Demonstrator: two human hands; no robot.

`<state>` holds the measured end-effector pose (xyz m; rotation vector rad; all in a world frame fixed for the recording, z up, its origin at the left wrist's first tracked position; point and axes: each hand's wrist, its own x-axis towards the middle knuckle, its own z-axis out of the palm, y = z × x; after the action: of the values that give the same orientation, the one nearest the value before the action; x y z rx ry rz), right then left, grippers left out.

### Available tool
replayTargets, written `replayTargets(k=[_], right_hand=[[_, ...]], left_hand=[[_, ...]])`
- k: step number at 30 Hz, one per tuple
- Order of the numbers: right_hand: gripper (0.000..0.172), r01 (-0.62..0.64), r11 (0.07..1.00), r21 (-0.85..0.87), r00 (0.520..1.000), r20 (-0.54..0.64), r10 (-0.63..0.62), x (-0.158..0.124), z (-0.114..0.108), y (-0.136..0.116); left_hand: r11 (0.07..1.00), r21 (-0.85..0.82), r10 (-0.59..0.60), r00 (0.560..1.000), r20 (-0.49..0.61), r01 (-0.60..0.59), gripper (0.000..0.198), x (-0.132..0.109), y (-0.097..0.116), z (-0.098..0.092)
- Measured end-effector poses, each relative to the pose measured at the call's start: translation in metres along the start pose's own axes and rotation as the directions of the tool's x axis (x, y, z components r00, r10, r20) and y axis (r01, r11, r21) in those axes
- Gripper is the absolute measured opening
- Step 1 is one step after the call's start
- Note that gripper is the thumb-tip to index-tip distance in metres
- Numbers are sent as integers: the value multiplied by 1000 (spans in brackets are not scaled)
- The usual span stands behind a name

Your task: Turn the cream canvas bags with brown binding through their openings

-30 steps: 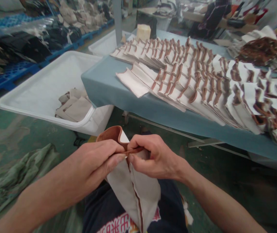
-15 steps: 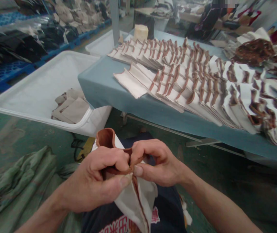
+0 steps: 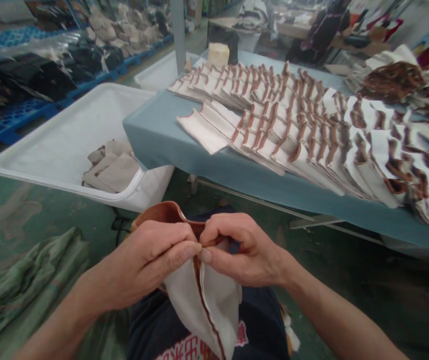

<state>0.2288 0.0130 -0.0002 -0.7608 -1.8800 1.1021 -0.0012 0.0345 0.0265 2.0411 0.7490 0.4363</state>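
A cream piece with a brown lining hangs between my hands above my lap, its seam running down the middle; its exact kind I cannot tell. My left hand is closed on the upper edge, thumb and fingers pressed together near the top of the seam. Right beside it, my right hand pinches the same edge between thumb and forefinger. The two thumb tips nearly meet. Behind my left hand the brown inside opens into a wide curve. My fingers hide part of the edge.
Rows of similar cream and brown pieces overlap on the blue-covered table. To its left stands a white tub with grey-beige pieces. Green sheeting lies on the floor at lower left. A yellowish block sits at the table's far end.
My hands have shifted slightly left with the piece and its seam. My left fingers have flattened over the edge, and the brown opening behind them has spread wider to the left.
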Motion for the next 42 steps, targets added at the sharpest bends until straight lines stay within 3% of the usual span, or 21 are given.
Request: replayTargets(k=[5, 9, 13, 17, 19, 22, 26, 32, 37, 40, 42], right_hand=[[16, 16, 995, -99, 999, 43, -12, -1, -6, -6], [32, -1, 999, -34, 998, 63, 3, 0, -6, -6], [59, -31, 976, 214, 994, -93, 52, -2, 17, 17], [71, -168, 768, 619, 963, -65, 263, -7, 47, 43], [74, -195, 702, 685, 946, -56, 318, -9, 54, 49], [73, -191, 691, 697, 945, -60, 322, -13, 56, 50], [69, -149, 765, 626, 967, -69, 245, -17, 54, 44], [73, -55, 907, 417, 971, -189, 145, -8, 55, 41], [75, -31, 994, 104, 956, -288, 60, -5, 39, 43], [72, 64, 996, -54, 973, -218, -75, -4, 20, 42], [74, 94, 994, -55, 986, -131, -100, -3, 4, 43]], left_hand=[[945, 292, 145, 989, 39, -150, 38, 2, 17, -10], [908, 389, 205, 974, -91, -155, 36, -1, 21, 2], [982, 155, 145, 964, -225, -111, 34, -4, 13, 24], [967, -212, 68, 941, -332, -145, 43, -4, -3, 48], [937, -318, 18, 927, -374, -146, 50, -4, -9, 57], [906, -408, -57, 927, -372, -108, 54, -8, -14, 65], [901, -425, -67, 937, -342, -91, 51, -12, -12, 68], [862, -467, -62, 872, -485, -198, 48, -10, -6, 76], [893, -411, 2, 913, -408, -185, 50, -1, -3, 61], [955, -251, 53, 920, -387, -161, 46, 0, 5, 49], [976, -133, 105, 909, -403, -172, 40, -6, 11, 44]])
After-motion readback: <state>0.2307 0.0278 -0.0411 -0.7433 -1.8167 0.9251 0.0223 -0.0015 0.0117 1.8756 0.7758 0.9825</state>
